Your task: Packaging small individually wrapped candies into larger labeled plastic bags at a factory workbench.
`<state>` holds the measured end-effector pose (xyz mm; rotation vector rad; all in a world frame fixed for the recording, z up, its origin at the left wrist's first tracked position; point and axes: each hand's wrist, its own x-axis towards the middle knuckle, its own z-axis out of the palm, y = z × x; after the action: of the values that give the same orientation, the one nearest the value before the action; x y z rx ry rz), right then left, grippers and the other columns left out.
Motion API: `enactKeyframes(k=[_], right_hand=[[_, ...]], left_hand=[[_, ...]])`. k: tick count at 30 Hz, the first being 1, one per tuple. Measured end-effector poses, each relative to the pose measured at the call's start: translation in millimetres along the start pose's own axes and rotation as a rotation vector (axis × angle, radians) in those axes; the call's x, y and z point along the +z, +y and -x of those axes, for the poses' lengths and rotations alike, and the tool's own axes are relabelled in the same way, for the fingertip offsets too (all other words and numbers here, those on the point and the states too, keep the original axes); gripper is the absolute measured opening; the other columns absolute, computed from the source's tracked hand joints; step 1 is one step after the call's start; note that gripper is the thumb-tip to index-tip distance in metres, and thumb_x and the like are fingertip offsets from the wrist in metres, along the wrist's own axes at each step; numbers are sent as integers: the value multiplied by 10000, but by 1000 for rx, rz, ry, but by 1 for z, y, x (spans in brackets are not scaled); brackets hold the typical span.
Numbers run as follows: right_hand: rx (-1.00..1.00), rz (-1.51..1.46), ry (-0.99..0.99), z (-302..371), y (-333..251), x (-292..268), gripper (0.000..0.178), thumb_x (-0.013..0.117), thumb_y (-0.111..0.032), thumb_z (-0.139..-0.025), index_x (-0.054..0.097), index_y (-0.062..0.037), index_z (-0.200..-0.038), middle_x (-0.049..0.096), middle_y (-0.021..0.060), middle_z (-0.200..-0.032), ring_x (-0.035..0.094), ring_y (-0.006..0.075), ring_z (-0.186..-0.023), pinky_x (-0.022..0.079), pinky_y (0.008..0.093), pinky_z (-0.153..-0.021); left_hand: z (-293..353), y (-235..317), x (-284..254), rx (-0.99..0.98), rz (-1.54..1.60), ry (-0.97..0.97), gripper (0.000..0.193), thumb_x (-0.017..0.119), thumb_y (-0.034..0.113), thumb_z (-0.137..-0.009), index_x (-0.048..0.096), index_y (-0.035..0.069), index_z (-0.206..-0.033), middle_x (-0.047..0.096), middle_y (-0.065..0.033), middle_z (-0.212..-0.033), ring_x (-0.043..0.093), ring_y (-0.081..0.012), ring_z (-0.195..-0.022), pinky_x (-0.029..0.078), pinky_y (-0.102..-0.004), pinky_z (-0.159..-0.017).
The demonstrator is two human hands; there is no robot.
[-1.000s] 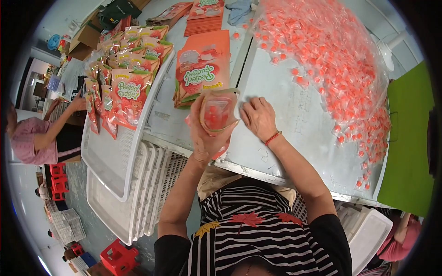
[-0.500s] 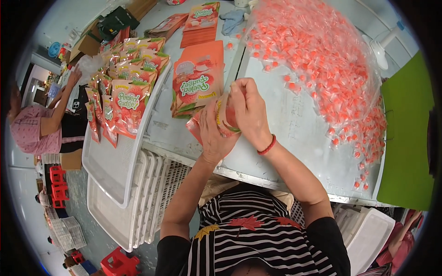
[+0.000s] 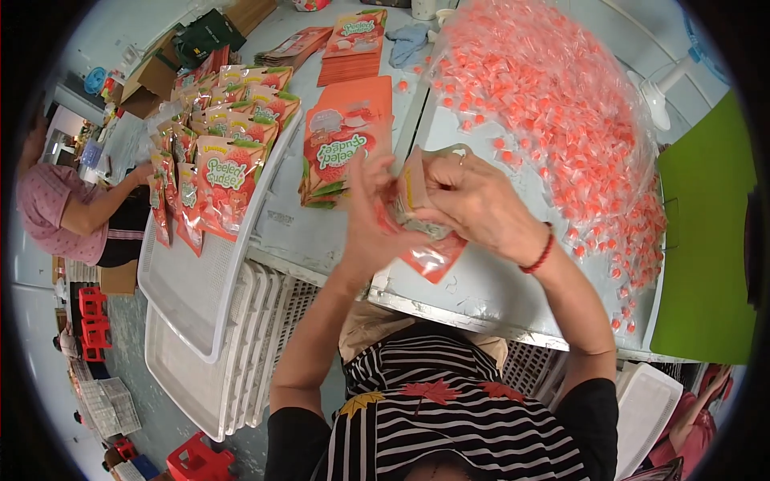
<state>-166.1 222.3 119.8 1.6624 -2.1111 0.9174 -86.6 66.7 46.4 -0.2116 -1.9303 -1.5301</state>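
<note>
A red and pink foil candy pouch [image 3: 435, 258] tilts above the table's near edge, its upper end parted. My right hand [image 3: 489, 204], with a red cord on its wrist, grips the pouch near that end; the fingers partly cover it. On the pouch's other side is my left hand [image 3: 370, 220], blurred, fingers and thumb spread apart in a curve. Its thumb overlaps the pouch; whether it touches is unclear. Just beyond lies a stack of flat printed pouches [image 3: 345, 132]. To the right, a large heap of clear-wrapped red candies [image 3: 553, 120] spills from a clear plastic bag.
Filled pouches [image 3: 228, 180] crowd a white tray [image 3: 180, 280] at the left, above stacked white crates [image 3: 253, 345]. More flat pouches [image 3: 353, 48] and a blue cloth [image 3: 407, 42] lie at the back. A green panel [image 3: 706, 240] borders the right. A co-worker in pink [image 3: 68, 212] stands far left.
My right hand has moved right and turned across the pouch. The pouch has swung its lower end toward the right. My left hand's fingers have come away from it and spread.
</note>
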Motion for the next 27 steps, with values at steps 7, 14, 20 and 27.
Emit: enactKeyframes(k=[7, 14, 20, 27], right_hand=[[-89, -45, -152, -6, -18, -30, 221, 699, -229, -769, 640, -18, -798, 570, 89, -845, 596, 259, -789, 505, 345, -663], [315, 4, -498, 7, -17, -20, 330, 640, -321, -863, 621, 8, -840, 619, 187, -802, 610, 367, -672, 493, 411, -603], [349, -71, -724, 14, -11, -8, 351, 673, -299, -838, 617, 44, -791, 597, 191, -740, 607, 350, -713, 490, 414, -626], [-71, 417, -62, 7, -27, -27, 185, 738, -114, -697, 678, 11, -819, 614, 136, -1057, 595, 282, -934, 504, 382, -771]], left_hand=[[-24, 0, -37, -477, 277, -510, 270, 591, 179, -936, 590, -24, -1114, 615, -8, -906, 538, -48, -830, 463, -218, -745], [0, 15, 1, -287, 161, 37, 226, 551, 176, -963, 642, -29, -941, 591, 35, -750, 492, -30, -705, 426, -204, -628], [-4, 14, -7, -211, 9, 8, 217, 554, 171, -962, 637, -27, -931, 567, 26, -687, 470, -21, -666, 416, -197, -601], [-2, 22, -15, -250, 129, 54, 232, 549, 174, -965, 645, -37, -948, 562, 29, -686, 470, -29, -662, 413, -195, -598]])
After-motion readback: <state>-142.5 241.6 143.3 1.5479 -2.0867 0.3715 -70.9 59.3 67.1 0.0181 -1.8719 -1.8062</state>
